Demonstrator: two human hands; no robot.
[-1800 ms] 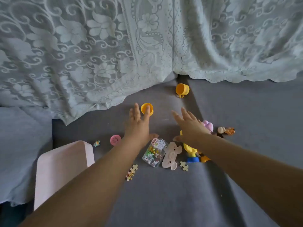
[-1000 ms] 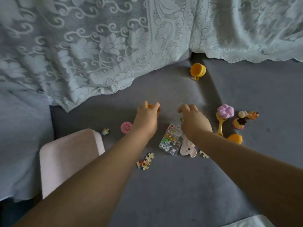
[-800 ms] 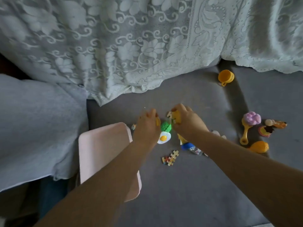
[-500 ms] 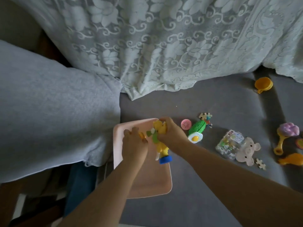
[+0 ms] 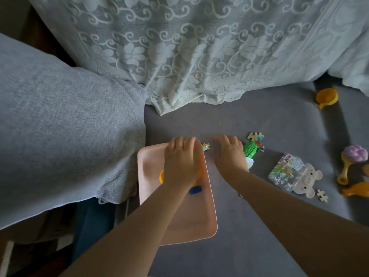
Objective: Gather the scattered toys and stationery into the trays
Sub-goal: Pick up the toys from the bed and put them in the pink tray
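a: where is the tray (image 5: 147, 176) being seen?

b: low in the centre of the frame, on the grey seat (image 5: 259, 120), its left edge just beside the grey cushion (image 5: 60, 126). the left hand (image 5: 180, 162) is being held over its upper half, fingers straight and relaxed, nothing being gripped.

a: and what is being covered by that hand?

b: toys lying in the tray: a yellow piece (image 5: 161, 176) is showing at the left of the wrist, a blue block (image 5: 195, 190) at the right. the rest is hidden.

a: the right hand (image 5: 229, 156)?

b: it is being held flat over the seat just right of the tray, fingers spread loosely, nothing being pinched. a green toy (image 5: 250, 149) is lying just beside it, partly hidden.

a: what is still being left scattered?

b: a tiny figure (image 5: 205, 146) by the tray's upper right corner, puzzle pieces (image 5: 254, 136) above the green toy, a clear box (image 5: 285, 171) touching a pig shape (image 5: 307, 179) at centre right, one puzzle piece (image 5: 322, 195) below the pig, a yellow cup (image 5: 327, 96) at upper right, a rattle (image 5: 352, 160) and an orange toy (image 5: 357, 191) at the right edge.

a: and behind?

b: lace cloth (image 5: 189, 47) is being draped across the top.
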